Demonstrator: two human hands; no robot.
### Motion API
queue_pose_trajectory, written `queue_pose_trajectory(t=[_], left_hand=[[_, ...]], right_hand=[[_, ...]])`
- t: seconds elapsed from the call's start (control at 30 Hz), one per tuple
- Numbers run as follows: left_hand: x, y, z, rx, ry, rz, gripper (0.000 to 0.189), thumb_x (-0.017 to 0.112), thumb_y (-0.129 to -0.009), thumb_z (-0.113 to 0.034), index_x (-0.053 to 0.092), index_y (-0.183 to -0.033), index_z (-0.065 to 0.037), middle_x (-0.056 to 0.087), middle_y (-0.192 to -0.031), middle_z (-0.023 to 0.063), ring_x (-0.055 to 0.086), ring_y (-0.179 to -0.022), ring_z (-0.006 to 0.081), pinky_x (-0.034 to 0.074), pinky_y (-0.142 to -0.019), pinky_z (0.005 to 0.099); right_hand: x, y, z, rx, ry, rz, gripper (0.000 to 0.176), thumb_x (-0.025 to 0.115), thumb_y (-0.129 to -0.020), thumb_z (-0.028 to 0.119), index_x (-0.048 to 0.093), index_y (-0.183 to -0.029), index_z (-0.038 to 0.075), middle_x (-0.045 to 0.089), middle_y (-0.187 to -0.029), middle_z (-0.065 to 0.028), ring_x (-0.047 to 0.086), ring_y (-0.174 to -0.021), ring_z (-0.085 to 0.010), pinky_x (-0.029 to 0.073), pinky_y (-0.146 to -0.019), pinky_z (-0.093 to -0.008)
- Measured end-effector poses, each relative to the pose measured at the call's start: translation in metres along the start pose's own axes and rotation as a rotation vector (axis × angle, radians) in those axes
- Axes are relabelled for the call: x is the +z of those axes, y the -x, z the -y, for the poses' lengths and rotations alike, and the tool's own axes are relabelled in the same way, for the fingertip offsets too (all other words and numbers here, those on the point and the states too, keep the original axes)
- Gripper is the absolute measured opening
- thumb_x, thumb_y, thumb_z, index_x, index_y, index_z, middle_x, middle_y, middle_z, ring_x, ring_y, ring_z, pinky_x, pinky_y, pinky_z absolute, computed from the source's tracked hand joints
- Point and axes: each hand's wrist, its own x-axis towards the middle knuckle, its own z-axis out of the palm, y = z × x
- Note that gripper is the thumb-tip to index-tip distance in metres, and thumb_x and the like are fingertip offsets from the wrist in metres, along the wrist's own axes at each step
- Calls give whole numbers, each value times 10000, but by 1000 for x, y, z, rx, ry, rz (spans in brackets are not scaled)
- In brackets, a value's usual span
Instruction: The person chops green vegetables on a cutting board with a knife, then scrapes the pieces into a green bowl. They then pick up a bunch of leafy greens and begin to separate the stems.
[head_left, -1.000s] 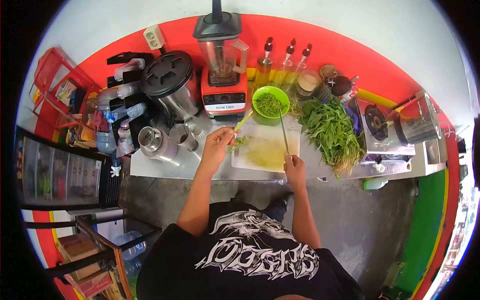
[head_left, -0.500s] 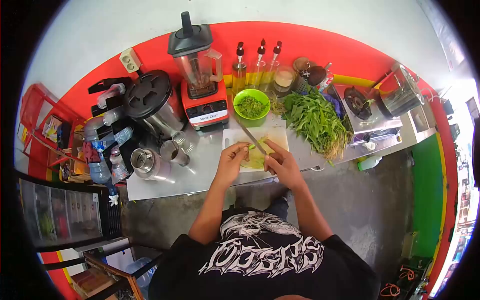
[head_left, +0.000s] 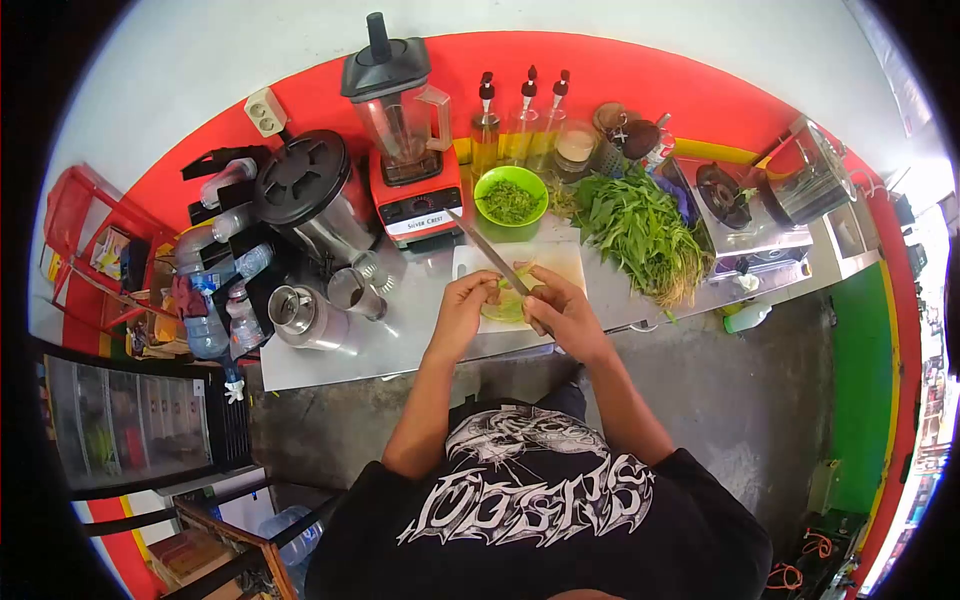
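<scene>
In my right hand [head_left: 563,312] is a knife [head_left: 486,245], its blade slanting up and left over the white cutting board [head_left: 568,258]. My left hand [head_left: 468,312] is closed at the board's left side, fingers pinching a small pale-green piece whose kind I cannot make out. Light-green pieces [head_left: 507,309] lie on the board between both hands. Just behind the board stands a bright green bowl [head_left: 511,225] holding chopped greens [head_left: 510,200]. To the right, a heap of leafy greens [head_left: 635,225] with roots rests on the steel table [head_left: 410,345].
A red blender [head_left: 415,190] stands behind the board, left of the bowl. Pump bottles [head_left: 522,125] line the wall. A gas stove [head_left: 750,225] is at right. A steel cup [head_left: 357,293], a metal flask [head_left: 305,315] and a large lidded steel container [head_left: 315,195] are at left.
The view has shifted slightly, so the table appears a little right and higher. The knife blade has swung up and left between the hands; both hands keep their grips.
</scene>
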Motion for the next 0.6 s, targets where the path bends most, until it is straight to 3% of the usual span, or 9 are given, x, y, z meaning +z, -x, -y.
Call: queue_pose_trajectory(t=[0.13, 0.3, 0.6], left_hand=[[20, -2, -28, 27, -88, 49, 280, 569, -1006, -109, 713, -1229, -21, 612, -826, -23, 526, -786, 70, 433, -750, 231], [23, -11, -25, 52, -80, 69, 229, 628, -963, -42, 719, -1167, 7, 727, -946, 34, 596, -832, 63, 469, -753, 233], [24, -11, -8, 152, -40, 44, 199, 641, -941, 2, 699, -1128, 35, 730, -1018, 67, 642, -918, 106, 502, -816, 267]], right_hand=[[0, 2, 3, -12, 56, -1, 612, 634, -998, 100, 375, -1552, 68, 548, -771, -6, 474, -645, -70, 395, -557, -242], [-2, 6, 1, -70, 138, -86, 579, 636, -993, 110, 420, -1527, 49, 514, -774, 27, 452, -653, -49, 391, -576, -224], [5, 13, 15, -66, 236, -102, 549, 638, -981, 70, 462, -1498, 23, 465, -780, 49, 417, -678, -37, 375, -599, -213]])
